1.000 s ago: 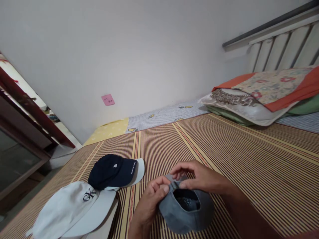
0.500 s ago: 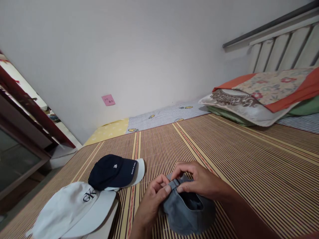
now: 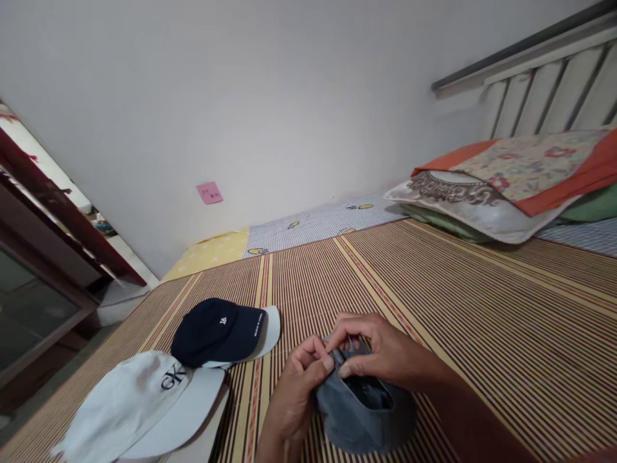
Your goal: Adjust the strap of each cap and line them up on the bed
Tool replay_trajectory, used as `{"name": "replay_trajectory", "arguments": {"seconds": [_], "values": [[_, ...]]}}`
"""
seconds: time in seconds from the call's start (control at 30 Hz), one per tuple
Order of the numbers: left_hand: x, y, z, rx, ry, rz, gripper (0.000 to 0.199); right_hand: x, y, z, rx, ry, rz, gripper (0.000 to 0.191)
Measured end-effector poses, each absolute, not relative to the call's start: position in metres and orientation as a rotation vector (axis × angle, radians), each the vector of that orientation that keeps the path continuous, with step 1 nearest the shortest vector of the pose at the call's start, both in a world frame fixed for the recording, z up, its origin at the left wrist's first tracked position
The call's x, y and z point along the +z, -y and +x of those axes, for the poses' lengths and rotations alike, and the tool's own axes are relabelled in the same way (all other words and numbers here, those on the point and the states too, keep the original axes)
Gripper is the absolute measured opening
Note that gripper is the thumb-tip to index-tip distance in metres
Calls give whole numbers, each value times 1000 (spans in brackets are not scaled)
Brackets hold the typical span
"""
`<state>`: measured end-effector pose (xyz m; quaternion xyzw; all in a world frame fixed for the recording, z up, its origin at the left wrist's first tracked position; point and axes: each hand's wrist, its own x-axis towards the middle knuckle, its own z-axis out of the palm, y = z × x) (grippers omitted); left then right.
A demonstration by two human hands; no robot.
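A grey-blue cap (image 3: 357, 418) rests on the striped mat, with its rear opening and strap turned up. My left hand (image 3: 301, 382) pinches the strap end on the left side, thumb and fingers pressed together. On the other side of the strap, my right hand (image 3: 378, 350) grips it between thumb and fingers. Both sets of fingertips nearly meet at the buckle area, which they partly cover. To the left lie a navy cap (image 3: 212, 331) with a pale brim and a white cap (image 3: 125, 405) with dark letters.
The striped mat (image 3: 299, 289) covers the bed. Stacked pillows (image 3: 501, 186) lie at the right below a radiator (image 3: 554, 93). A pink note (image 3: 209, 193) is on the wall. A dark flat item shows under the white cap's brim.
My fingertips have shifted slightly at the strap, and my left fingers now cover more of its left end. The caps on the left have stayed in place.
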<state>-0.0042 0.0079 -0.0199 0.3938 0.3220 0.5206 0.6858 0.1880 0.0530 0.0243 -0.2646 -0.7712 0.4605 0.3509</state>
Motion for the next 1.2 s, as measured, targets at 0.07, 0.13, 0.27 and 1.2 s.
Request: {"name": "replay_trajectory", "arguments": {"seconds": [0.07,0.13,0.27,1.2], "values": [[-20,-8,-3,1190,-706,842,38,27,-52,190,1201,2002,-718,25],[-20,-9,-2,1213,-690,823,36,28,-52,191,1211,2005,-748,22],[-17,-8,-3,1152,-701,834,36,26,-53,192,1190,2004,-745,19],[-10,-6,2,1149,-733,805,35,35,-39,188,874,2145,-870,18]]}}
